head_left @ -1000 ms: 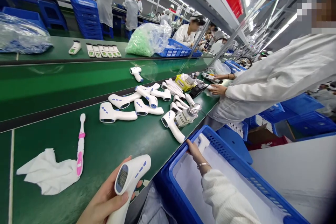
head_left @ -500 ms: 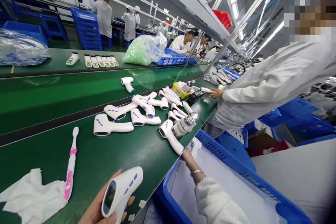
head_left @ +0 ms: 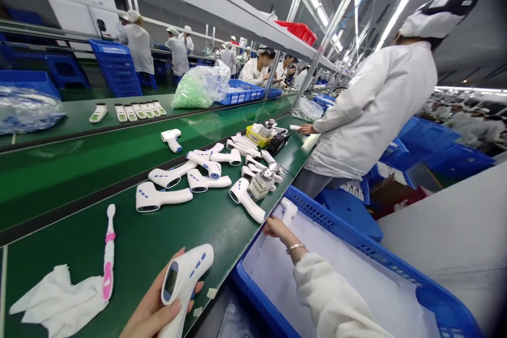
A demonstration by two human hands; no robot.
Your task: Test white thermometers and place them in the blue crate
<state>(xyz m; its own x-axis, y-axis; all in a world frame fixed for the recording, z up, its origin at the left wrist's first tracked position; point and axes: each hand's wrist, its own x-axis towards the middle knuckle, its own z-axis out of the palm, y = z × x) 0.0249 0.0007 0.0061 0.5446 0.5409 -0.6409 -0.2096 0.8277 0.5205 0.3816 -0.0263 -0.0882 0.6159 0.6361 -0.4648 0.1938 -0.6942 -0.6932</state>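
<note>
Grasping a white thermometer [head_left: 188,269] by its handle, our left grip [head_left: 150,306] holds it near the front edge of the green tabletop [head_left: 130,243], with the dark display facing us and the blue buttons uppermost. At right, we find our right grip [head_left: 279,229] by the rim of a blue crate [head_left: 380,259] lined with white sheeting; its fingertips are partly hidden, so we cannot tell whether it is clenched on the rim. Just beyond it, a white device [head_left: 288,211] lies in the crate's far corner. To the left, we note a pink-and-white toothbrush [head_left: 108,269] touching a crumpled tissue [head_left: 59,303]. Farther back lies a group of similar thermometers [head_left: 162,197], some overlapping, with a metal-topped bottle [head_left: 259,185] and a yellow bin [head_left: 257,136] beside them. Beyond the crate, we see a co-worker in a white coat [head_left: 372,111] standing at the tabletop.
</note>
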